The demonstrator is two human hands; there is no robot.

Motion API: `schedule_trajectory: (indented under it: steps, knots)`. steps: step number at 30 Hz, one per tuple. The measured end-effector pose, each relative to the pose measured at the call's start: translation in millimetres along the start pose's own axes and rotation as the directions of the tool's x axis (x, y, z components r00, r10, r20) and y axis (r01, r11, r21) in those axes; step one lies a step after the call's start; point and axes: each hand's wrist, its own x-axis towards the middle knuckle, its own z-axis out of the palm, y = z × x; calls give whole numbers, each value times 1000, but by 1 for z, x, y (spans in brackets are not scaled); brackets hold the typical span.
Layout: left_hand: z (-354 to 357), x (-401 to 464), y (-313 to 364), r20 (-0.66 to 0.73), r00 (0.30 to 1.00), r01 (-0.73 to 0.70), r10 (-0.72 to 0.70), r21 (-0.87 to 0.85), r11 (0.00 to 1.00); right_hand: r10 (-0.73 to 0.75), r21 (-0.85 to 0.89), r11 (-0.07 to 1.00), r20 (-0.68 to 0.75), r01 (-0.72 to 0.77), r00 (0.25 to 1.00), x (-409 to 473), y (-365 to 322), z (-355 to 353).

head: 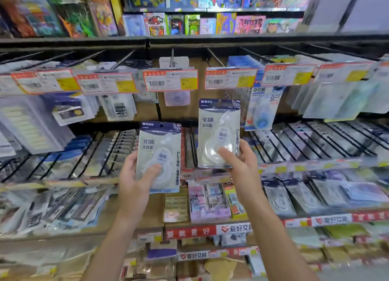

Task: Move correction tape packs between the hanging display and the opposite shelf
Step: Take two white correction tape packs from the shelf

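Observation:
I hold two white correction tape packs with dark blue header cards, both upright in front of the hanging display. My left hand [134, 179] grips the lower pack [159, 146] from its left side, thumb on the clear blister. My right hand [240, 165] grips the higher pack [219, 125] at its lower right, thumb across the blister. The higher pack's top sits just below the peg hook [215, 56] with the price tag [230, 78]. One pale pack [175, 63] hangs on the middle peg behind another price tag [170, 79].
A row of metal pegs with red-edged price tags runs across the display. A blue glue tape pack [263, 108] hangs right of my higher pack. Slanted wire racks of stationery [315, 142] lie below, then a shelf edge with red labels [190, 232]. Colourful boxes fill the top shelf.

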Motion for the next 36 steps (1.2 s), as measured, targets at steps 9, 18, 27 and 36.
schedule_trajectory:
  steps: [9, 18, 27, 36]
  knots:
    - [3, 12, -19, -25, 999, -45, 46, 51, 998, -90, -22, 996, 62, 92, 994, 33, 5, -13]
    - [11, 25, -23, -24, 999, -30, 33, 104, 994, -144, -30, 989, 50, 145, 988, 53, -1, -12]
    - [11, 28, -26, -18, 1000, -21, 23, 77, 997, -232, -38, 972, 41, 234, 972, 58, -9, 1]
    - [17, 30, -23, 18, 1000, 18, -18, 25, 1000, -194, -32, 980, 19, 195, 981, 48, -15, 2]
